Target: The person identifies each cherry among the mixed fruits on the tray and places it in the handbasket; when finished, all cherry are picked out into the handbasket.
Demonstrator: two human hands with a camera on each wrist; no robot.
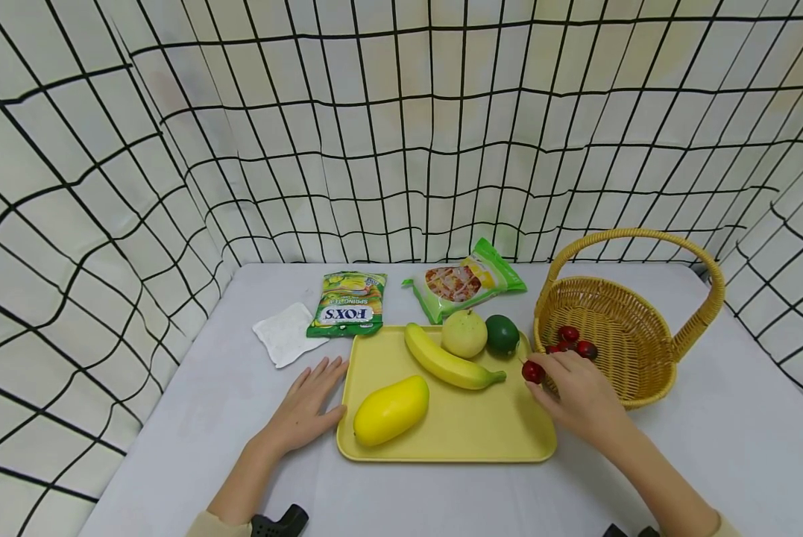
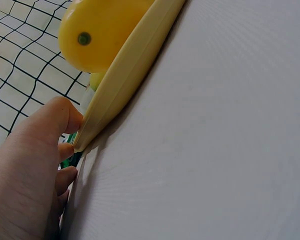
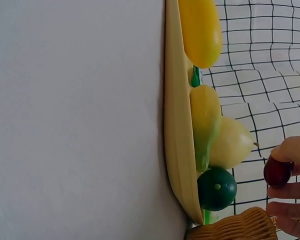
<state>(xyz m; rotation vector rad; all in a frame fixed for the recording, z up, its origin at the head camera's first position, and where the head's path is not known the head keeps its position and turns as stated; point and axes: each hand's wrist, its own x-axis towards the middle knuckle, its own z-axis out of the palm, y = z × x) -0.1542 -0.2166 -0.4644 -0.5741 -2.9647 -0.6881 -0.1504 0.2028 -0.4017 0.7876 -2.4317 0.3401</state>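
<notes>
My right hand [image 1: 581,391] pinches a dark red cherry [image 1: 533,371] between thumb and fingers, above the right edge of the yellow tray [image 1: 482,432]. In the right wrist view the cherry [image 3: 277,171] hangs at the fingertips, clear of the tray. Several more cherries [image 1: 567,334] lie in the wicker basket [image 1: 632,335] just beyond that hand. My left hand [image 1: 307,403] rests on the table with its fingers spread, its thumb touching the tray's left rim. On the tray lie a yellow mango [image 1: 391,410], a banana [image 1: 451,363], a pale round pear [image 1: 464,333] and a dark green lime [image 1: 502,335].
Behind the tray lie a green FOX'S candy bag [image 1: 349,304] and a green snack packet [image 1: 464,283]. A white tissue [image 1: 285,334] is at the left. The basket's tall handle [image 1: 632,234] arches over it. Black netting over white cloth encloses the table.
</notes>
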